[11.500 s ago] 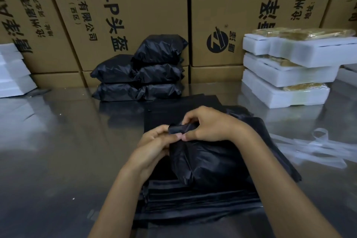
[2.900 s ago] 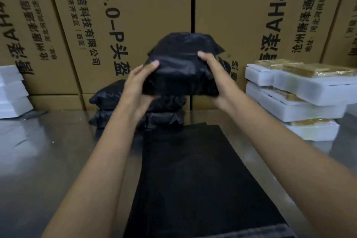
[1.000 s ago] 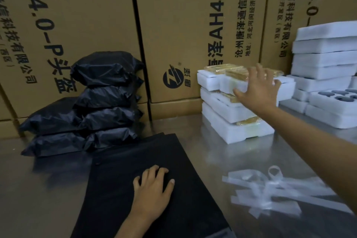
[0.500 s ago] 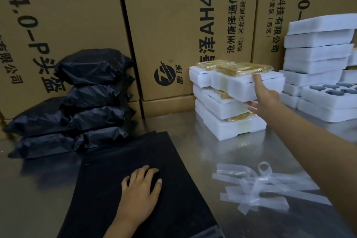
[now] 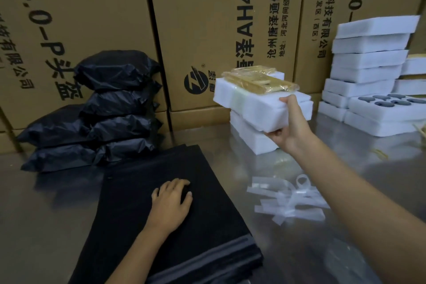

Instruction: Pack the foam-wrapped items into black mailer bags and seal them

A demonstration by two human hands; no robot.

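Right hand (image 5: pixel 287 131) grips foam-wrapped item (image 5: pixel 258 105) at its near corner, thumb on top, fingers curled beneath, holding it tilted above the white foam stack (image 5: pixel 251 138). Left hand (image 5: pixel 171 203) rests flat, fingers relaxed, on the flat black mailer bags (image 5: pixel 143 221). Sealed black bags (image 5: pixel 96 117) piled left by cardboard boxes (image 5: pixel 207 18).

bare steel table (image 5: pixel 46 226) left, plastic strips (image 5: pixel 288 200) right
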